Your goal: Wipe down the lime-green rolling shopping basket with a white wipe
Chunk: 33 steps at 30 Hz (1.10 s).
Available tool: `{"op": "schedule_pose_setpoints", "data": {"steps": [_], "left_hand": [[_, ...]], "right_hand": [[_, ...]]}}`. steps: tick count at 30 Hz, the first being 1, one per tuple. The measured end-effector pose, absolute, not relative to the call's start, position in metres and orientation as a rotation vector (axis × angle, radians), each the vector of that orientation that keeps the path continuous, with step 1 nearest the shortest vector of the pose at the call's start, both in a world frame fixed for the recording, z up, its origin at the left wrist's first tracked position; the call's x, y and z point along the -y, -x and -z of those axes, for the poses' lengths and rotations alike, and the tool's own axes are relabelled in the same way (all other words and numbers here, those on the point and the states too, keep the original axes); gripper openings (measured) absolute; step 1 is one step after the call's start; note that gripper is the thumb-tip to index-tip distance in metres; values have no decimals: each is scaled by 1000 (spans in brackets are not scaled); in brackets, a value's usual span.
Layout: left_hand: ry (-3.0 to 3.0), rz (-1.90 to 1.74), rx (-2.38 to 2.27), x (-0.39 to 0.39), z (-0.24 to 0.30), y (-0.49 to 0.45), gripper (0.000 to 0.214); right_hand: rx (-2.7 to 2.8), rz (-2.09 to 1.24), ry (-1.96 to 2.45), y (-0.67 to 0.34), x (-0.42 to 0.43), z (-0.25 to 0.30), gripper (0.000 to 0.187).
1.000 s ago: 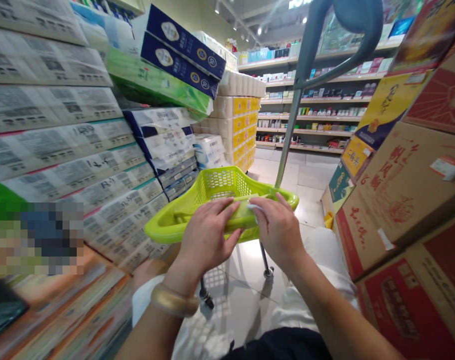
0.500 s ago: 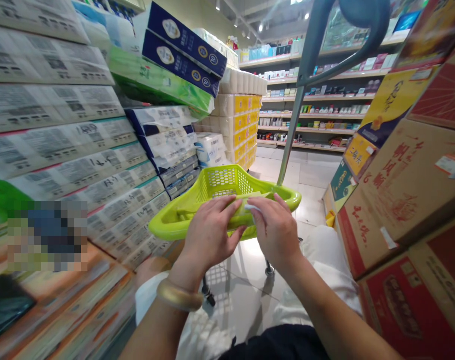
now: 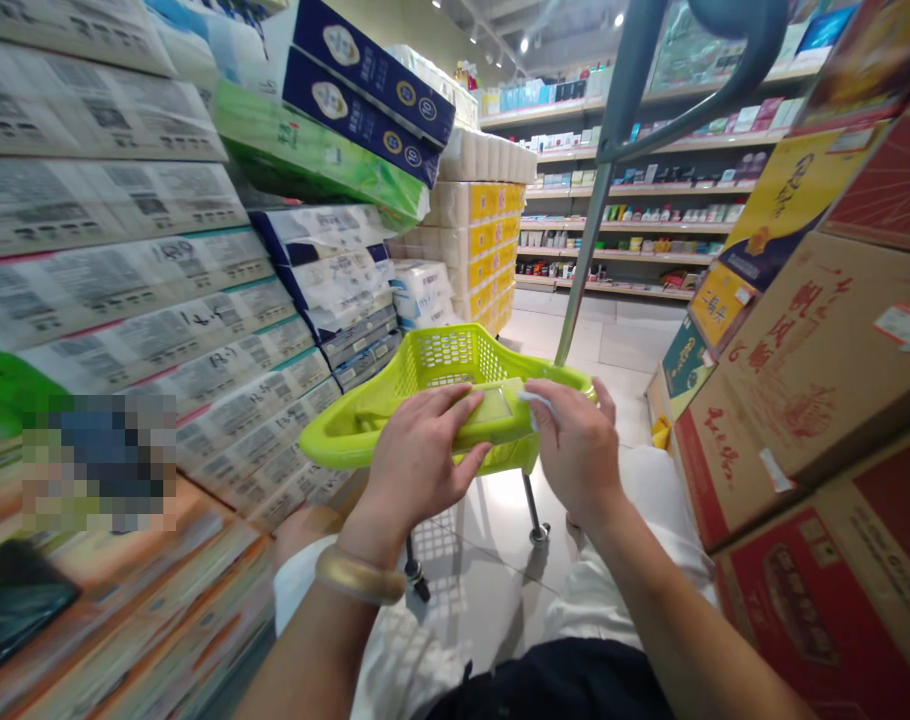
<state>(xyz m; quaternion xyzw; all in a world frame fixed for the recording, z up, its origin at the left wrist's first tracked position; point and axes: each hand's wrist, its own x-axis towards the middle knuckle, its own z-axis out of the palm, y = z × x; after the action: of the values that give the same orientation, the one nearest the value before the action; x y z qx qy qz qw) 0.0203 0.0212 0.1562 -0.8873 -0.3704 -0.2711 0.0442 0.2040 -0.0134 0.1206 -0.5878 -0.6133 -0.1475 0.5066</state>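
A lime-green shopping cart (image 3: 340, 440) with a perforated basket stands right in front of me. My left hand (image 3: 417, 455) is closed around its near rim, fingers over the top and thumb below. To the right, my right hand (image 3: 581, 445) pinches a folded white wipe (image 3: 539, 401) against the same rim; the fingertips are partly hidden behind the hand. Between the two hands lies a pale rectangular panel (image 3: 494, 404) set in the rim. A metal pole (image 3: 584, 270) rises from the cart's right side to a grey looped top (image 3: 627, 90).
Stacked white packs (image 3: 117, 200) wall off the left, with tilted blue packs (image 3: 365, 85) above. Cardboard cartons (image 3: 822, 350) line the right. Product shelves (image 3: 627, 220) stand at the back beyond a tiled floor (image 3: 620, 340). The cart's casters (image 3: 417, 578) rest near my legs.
My right hand has slid right along the rim with the wipe, widening the gap between my hands and uncovering the pale panel. My left hand has hardly moved.
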Motion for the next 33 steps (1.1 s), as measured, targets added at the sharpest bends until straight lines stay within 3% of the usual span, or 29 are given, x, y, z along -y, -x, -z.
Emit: {"op": "schedule_pose_setpoints", "data": {"steps": [33], "left_hand": [[2688,777,1154,-18,-157,-20,50]], "right_hand": [[1434,344,1467,-221,13,-117,27]]}}
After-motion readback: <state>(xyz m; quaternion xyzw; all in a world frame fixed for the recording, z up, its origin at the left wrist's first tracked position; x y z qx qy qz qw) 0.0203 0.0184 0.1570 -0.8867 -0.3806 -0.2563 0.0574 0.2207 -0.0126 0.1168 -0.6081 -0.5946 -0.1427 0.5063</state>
